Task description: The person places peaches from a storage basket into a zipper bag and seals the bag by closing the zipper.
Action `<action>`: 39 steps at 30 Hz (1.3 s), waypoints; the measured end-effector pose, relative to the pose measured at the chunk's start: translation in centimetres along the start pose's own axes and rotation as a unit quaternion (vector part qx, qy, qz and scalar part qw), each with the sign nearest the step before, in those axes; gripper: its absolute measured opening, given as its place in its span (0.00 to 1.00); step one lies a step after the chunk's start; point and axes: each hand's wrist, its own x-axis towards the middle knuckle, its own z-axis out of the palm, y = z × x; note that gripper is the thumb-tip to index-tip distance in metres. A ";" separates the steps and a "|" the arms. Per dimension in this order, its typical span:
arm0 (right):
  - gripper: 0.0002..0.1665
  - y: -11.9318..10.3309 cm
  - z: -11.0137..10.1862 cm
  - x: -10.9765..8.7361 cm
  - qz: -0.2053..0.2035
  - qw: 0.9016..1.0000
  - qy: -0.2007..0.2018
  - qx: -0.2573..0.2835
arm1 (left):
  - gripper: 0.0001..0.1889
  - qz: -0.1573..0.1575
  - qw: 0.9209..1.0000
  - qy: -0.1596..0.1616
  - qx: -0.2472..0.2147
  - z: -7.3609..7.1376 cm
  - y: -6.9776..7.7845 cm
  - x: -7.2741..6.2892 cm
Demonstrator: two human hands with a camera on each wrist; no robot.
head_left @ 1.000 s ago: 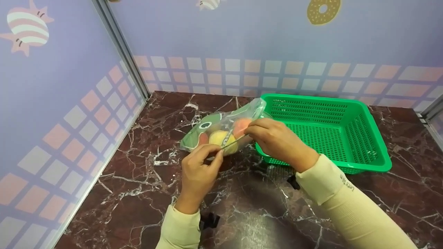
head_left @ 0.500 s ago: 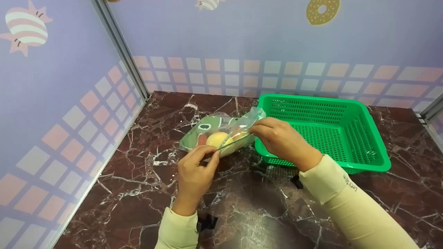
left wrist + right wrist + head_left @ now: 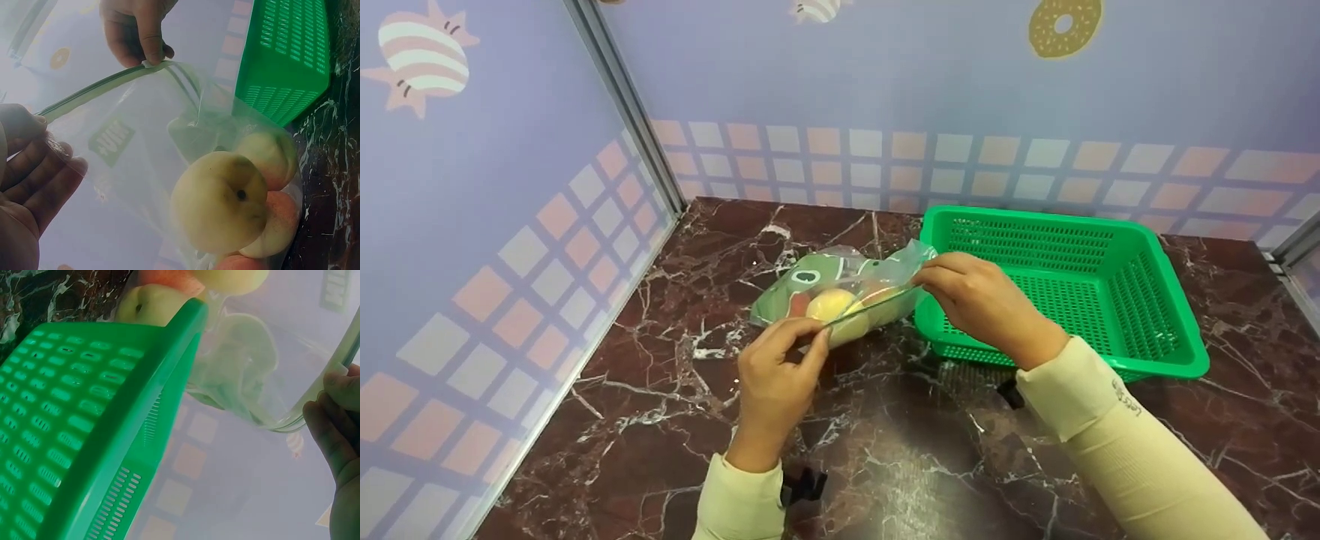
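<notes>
A clear zip bag (image 3: 877, 319) with a green cartoon print holds several peaches (image 3: 219, 202). They sit in its lower part, seen through the plastic. My left hand (image 3: 776, 375) pinches one end of the bag's zip edge between thumb and fingers. Toward the other end, my right hand (image 3: 986, 304) pinches a small white slider (image 3: 149, 63) on the zip. Between both hands the zip edge runs taut. In the right wrist view the slider sits right under my thumb, close to the bag's corner.
A green perforated basket (image 3: 1174, 300) stands just right of the bag, its near rim under my right hand and wrist. Patterned panels (image 3: 840, 82) border the dark marbled table (image 3: 645, 465) at the back and the left.
My right hand has slid a little to the right along the zip edge, and my left hand has shifted slightly left and down. The bag's raised upper corner has sunk lower.
</notes>
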 end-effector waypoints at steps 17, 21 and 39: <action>0.09 0.6 0.2 -0.6 0.016 1.000 0.000 0.006 | 0.03 -0.003 1.000 0.002 0.011 -0.6 -0.1 -0.3; 0.08 0.9 0.2 -0.6 0.018 1.000 0.002 0.005 | 0.02 -0.003 1.000 0.001 0.016 -0.6 -0.1 -0.2; 0.08 1.7 0.2 -0.7 0.012 1.000 0.018 -0.004 | 0.03 -0.001 1.000 0.001 0.013 -0.9 -0.2 -0.2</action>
